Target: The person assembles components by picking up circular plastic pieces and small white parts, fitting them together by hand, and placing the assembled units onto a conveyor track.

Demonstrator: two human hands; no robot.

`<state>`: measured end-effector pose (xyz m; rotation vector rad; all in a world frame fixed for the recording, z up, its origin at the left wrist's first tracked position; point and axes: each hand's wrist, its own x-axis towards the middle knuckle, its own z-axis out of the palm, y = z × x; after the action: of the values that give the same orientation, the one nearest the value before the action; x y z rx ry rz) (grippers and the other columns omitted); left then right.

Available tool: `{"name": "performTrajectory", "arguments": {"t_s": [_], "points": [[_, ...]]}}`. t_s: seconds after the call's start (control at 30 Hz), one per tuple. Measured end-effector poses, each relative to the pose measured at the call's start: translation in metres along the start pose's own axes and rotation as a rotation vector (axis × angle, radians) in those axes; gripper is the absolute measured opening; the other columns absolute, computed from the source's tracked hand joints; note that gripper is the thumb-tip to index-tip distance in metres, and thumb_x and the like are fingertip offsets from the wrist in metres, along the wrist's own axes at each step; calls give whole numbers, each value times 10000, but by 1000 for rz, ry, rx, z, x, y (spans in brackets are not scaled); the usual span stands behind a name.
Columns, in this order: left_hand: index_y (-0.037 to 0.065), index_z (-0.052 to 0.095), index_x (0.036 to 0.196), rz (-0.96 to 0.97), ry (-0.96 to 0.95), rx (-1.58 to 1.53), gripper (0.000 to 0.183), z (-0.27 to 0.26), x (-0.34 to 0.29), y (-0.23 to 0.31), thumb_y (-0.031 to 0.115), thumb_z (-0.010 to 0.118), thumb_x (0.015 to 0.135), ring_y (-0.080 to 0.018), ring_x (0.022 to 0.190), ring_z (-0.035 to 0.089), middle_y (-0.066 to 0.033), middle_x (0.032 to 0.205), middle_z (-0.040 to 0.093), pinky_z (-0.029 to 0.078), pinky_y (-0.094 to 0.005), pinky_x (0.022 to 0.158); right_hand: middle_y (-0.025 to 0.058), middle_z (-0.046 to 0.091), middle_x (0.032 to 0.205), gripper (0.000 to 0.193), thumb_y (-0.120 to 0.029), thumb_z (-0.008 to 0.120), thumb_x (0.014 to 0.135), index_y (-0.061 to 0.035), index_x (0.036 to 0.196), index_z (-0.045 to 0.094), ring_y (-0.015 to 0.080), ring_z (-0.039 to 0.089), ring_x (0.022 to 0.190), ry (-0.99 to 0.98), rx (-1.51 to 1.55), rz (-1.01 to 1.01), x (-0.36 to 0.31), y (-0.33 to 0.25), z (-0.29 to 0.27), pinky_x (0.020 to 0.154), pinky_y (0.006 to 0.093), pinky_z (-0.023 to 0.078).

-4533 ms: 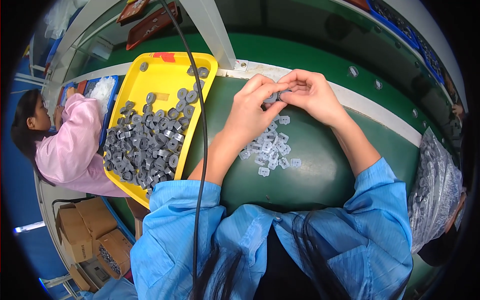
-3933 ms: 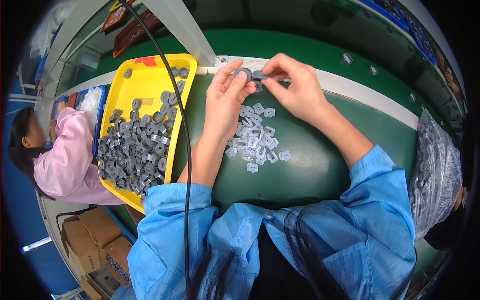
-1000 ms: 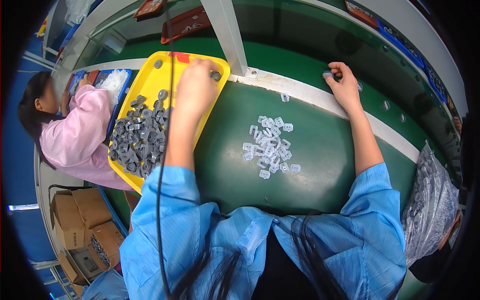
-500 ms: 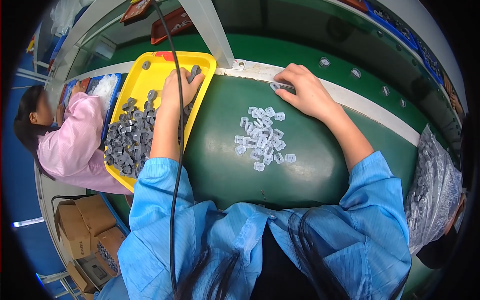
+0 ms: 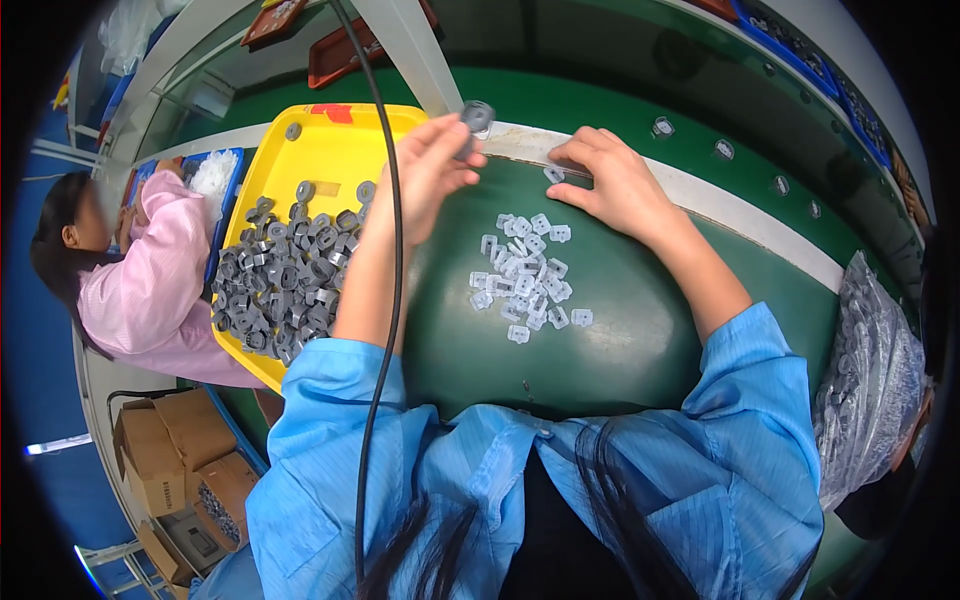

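Observation:
Between thumb and fingers, my left hand (image 5: 425, 180) pinches a small grey plastic part (image 5: 477, 116), raised above the white rail beyond the table. My right hand (image 5: 620, 185) rests at the table's far edge, its thumb and forefinger closed on a small clear plastic part (image 5: 554, 174). A loose pile of clear plastic parts (image 5: 522, 270) lies on the green tabletop between my forearms. To the left, a yellow tray (image 5: 262, 165) holds a heap of grey plastic parts (image 5: 285, 265); my left forearm crosses in front of its right side.
A green conveyor belt (image 5: 600, 105) carrying spaced parts runs beyond the white rail (image 5: 760, 238). A black cable (image 5: 388, 300) hangs in front of my left arm. At right stands a clear plastic bag (image 5: 870, 380) of parts. A co-worker in pink (image 5: 160, 280) sits left, above cardboard boxes (image 5: 165, 450).
My left hand has come up out of the yellow tray and moved right, carrying a grey part. My right hand has barely moved. Parts on the belt have shifted slightly right.

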<state>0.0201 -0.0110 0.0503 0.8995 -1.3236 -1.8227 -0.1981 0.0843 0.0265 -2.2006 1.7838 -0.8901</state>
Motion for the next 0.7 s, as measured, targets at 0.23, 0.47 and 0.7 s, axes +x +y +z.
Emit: {"name": "performTrajectory", "arguments": {"t_s": [0.23, 0.47, 0.7], "points": [[-41, 532, 1181, -109, -102, -236, 311, 18, 3, -37, 113, 561, 912, -120, 826, 591, -99, 1010, 633, 473, -211, 697, 86, 615, 890, 175, -129, 686, 777, -49, 931, 674, 270, 573, 851, -23, 165, -63, 9, 14, 15, 747, 363, 488], [-60, 490, 1213, 43, -9, -116, 352, 39, -5, -48, 0, 575, 877, -164, 930, 623, -123, 1084, 612, 513, -261, 841, 17, 651, 750, 134, -142, 681, 832, -22, 890, 686, 51, 539, 624, 140, 1002, 459, 18, 0, 12, 557, 200, 430], [-81, 499, 1172, 93, -7, -144, 303, 51, -8, -47, -52, 538, 873, -179, 893, 640, -155, 1054, 609, 541, -259, 799, 32, 662, 776, 147, -142, 700, 812, -8, 870, 688, 86, 562, 682, 267, 855, 359, 17, -5, 20, 641, 245, 475]]}}
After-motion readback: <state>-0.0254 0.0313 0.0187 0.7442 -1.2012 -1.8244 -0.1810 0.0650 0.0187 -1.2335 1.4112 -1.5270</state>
